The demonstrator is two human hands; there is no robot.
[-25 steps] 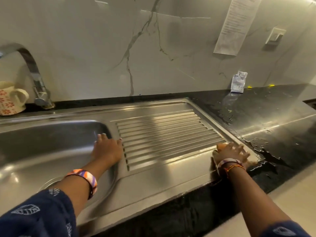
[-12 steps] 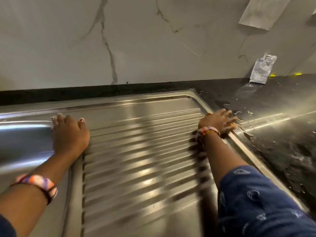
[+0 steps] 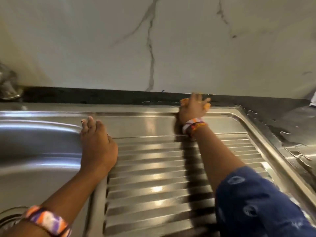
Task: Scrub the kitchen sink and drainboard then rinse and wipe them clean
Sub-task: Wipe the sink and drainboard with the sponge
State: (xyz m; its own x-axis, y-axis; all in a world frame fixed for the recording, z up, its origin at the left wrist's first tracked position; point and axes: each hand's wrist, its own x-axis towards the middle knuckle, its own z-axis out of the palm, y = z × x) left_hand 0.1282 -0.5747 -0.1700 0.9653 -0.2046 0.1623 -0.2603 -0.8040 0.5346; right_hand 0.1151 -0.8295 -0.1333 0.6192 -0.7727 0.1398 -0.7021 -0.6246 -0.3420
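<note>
So the person's right hand [image 3: 194,108] is way out at the far rim of the ribbed stainless steel drainboard [image 3: 153,168], right where the metal meets the strip of black stone desk [image 3: 102,96] under the white marble-look wall [image 3: 119,40]. Its grip is clenched down over a small orange scrub pad [image 3: 207,105], of which only two little bits poke out, one on each side of the fingers, so its real shape is anyone's guess. The left hand [image 3: 97,147] is much nearer the body, lying flat with straight fingers on the ridge between the drainboard and the stainless steel sink bowl [image 3: 37,142], holding nothing, looks like it's just bracing. The key thing: the back rim runs left to right, so the unscrubbed stretch lies sideways from the pad along that edge, and the ribs run the same way, so sideways strokes probably suit both. The right hand is the only one placed for it. Hard to see: the chrome tap base [image 3: 8,86] is a blur at the far left, the bowl's drain is cut off at the bottom corner, and the wet patches on the desk at right [image 3: 290,134] are smeared by motion.
</note>
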